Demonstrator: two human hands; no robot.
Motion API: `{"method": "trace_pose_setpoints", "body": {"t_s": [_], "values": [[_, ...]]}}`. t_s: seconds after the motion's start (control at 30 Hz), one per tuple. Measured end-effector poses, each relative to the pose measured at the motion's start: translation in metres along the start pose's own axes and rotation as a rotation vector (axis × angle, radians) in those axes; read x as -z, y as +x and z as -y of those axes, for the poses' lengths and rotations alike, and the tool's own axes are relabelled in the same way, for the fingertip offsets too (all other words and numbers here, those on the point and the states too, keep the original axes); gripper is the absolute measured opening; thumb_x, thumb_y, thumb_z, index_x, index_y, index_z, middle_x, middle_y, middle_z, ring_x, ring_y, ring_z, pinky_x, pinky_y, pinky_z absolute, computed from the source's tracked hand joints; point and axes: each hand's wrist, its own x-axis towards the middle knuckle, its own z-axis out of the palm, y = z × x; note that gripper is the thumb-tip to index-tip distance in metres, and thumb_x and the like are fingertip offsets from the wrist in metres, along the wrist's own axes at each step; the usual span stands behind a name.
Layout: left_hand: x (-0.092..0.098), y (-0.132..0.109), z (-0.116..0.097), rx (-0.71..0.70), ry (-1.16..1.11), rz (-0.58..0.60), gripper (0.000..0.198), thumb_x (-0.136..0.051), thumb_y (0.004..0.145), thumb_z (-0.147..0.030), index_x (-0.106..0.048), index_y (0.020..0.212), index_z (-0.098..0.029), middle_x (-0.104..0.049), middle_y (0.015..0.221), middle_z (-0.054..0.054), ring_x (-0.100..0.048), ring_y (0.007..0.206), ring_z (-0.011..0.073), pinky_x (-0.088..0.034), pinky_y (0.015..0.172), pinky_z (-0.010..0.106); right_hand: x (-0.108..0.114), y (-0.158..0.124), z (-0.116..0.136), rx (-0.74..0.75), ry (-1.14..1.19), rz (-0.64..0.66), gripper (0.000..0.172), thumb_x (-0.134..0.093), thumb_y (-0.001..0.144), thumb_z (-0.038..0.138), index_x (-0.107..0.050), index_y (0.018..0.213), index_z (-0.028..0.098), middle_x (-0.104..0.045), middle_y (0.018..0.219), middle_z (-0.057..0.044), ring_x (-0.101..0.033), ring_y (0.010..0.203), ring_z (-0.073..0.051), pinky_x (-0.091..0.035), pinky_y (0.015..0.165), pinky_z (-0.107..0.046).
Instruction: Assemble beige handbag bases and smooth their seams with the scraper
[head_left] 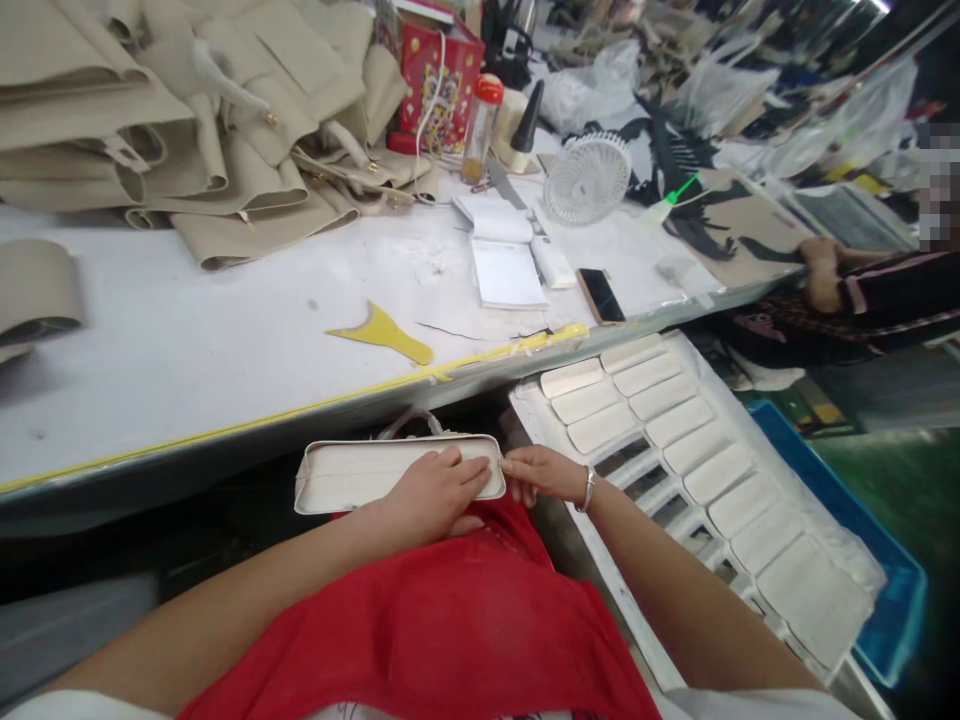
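A cream bag piece (360,474), long and boxy with a thin raised rim, sits at my lap just below the table's front edge. My left hand (442,485) lies across its right half, fingers on the pale inner face and thumb over the near rim, gripping it. At the right end, my right hand (536,472) pinches the rim close to the corner, fingers curled. Behind the piece, a pale looped strap (420,420) shows in part. The underside of the piece is hidden.
Beige bag parts (247,120) are heaped on the white table (187,330). A yellow scraper-like tool (386,335), notepad (510,270), phone (600,296) and small fan (589,180) lie ahead. Right, a rack (637,600) bears several cream panels (720,470) beside a blue bin (892,620). A co-worker's arm (832,275) is farther right.
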Motion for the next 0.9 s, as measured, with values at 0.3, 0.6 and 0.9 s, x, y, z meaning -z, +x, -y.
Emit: {"method": "trace_pose_setpoints", "body": {"t_s": [0.3,0.6,0.9], "values": [[0.011,0.001,0.009,-0.023,-0.181,-0.016,0.057,-0.049,0.082,-0.054,-0.053,0.121,-0.013,-0.054,0.126,0.011,-0.051,0.092,0.0219,-0.041,0.083,0.033,0.005,0.004,0.023,-0.16,-0.088,0.046,0.056,-0.054,0.069,0.069,-0.055,0.067,0.013,-0.059,0.049,-0.001,-0.053,0.038,-0.009,-0.042,0.037,-0.018],[0.002,0.002,0.009,-0.032,-0.099,0.018,0.058,-0.042,0.084,-0.056,-0.053,0.119,-0.012,-0.052,0.128,0.012,-0.052,0.095,0.0242,-0.04,0.085,0.036,0.0,0.007,0.044,-0.289,-0.378,0.009,0.052,-0.046,0.079,0.062,-0.053,0.061,0.014,-0.061,0.051,-0.004,-0.053,0.038,-0.01,-0.045,0.038,-0.021],[0.035,-0.035,0.015,0.113,-0.424,-0.282,0.057,-0.05,0.085,-0.042,-0.035,0.134,-0.018,-0.05,0.128,0.012,-0.056,0.098,0.0182,-0.046,0.082,0.027,-0.005,0.004,0.049,-0.298,-0.413,-0.032,0.042,-0.042,0.086,0.045,-0.053,0.062,0.014,-0.062,0.055,-0.005,-0.051,0.037,-0.008,-0.04,0.037,-0.018]]}}
